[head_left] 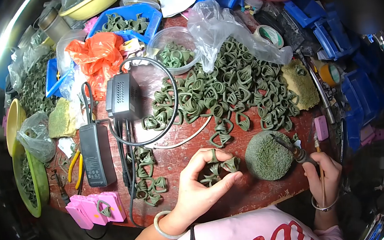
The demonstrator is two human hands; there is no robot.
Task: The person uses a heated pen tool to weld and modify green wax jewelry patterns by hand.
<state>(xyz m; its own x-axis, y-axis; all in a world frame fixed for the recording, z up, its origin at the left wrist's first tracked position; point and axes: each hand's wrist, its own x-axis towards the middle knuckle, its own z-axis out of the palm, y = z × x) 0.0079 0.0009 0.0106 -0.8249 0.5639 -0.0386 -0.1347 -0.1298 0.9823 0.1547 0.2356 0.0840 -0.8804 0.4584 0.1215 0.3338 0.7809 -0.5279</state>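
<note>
My left hand point(197, 190) is closed around several dark green wax rings point(212, 173), held above the front of the red table. In my right hand point(327, 172) is a pen-like tool with a dark metal tip, probably a wax pen point(302, 155), along with a thin wooden-handled brush point(321, 177). The pen's tip is over a round, rough green pad point(265, 160), which lies between my hands; whether they touch I cannot tell. Beyond my hands spreads a large heap of similar green rings point(237, 84). A smaller group of rings point(151, 183) lies left of my left hand.
A black power adapter point(97, 153) and a black box point(123, 96) with looping cables stand left of centre. Pink blocks point(97, 208) and yellow-handled pliers point(74, 167) sit at the left front. Blue bins point(362, 95) line the right side. A clear bowl point(153, 42) is at the back.
</note>
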